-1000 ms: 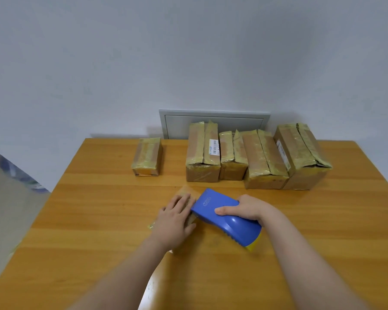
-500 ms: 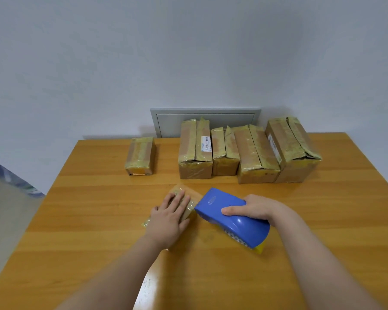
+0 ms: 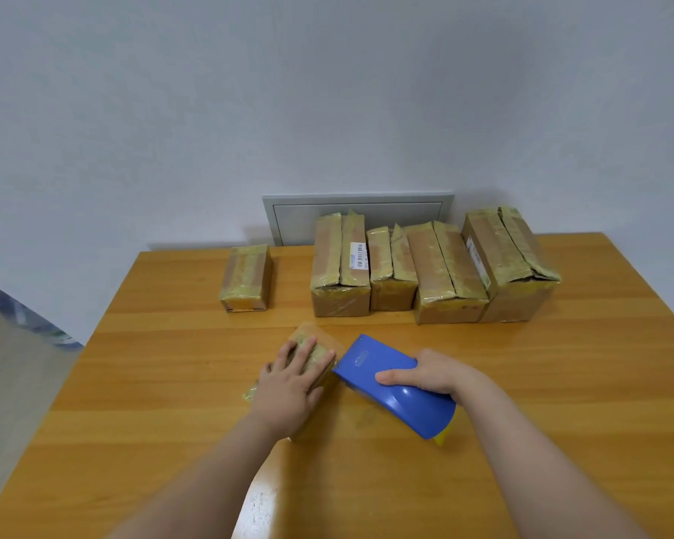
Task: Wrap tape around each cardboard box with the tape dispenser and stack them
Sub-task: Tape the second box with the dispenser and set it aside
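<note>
No text fully legible.
Barcode label (image 3: 358, 255), white, on top of tall box (image 3: 329, 254): bars visible, digits too small to read.
Side label (image 3: 474, 254), white, on far-right box (image 3: 500, 243): print unreadable.
Blue tape dispenser (image 3: 405, 406): small framed mark (image 3: 360, 359), possibly a brand logo, illegible.

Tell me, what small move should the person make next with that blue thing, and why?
Probably draw the tape dispenser along the small box, laying tape down. The right hand grips the dispenser with its front edge at the box's right side, and the left hand presses flat on top of the box, which should hold it steady for the pull.
</note>
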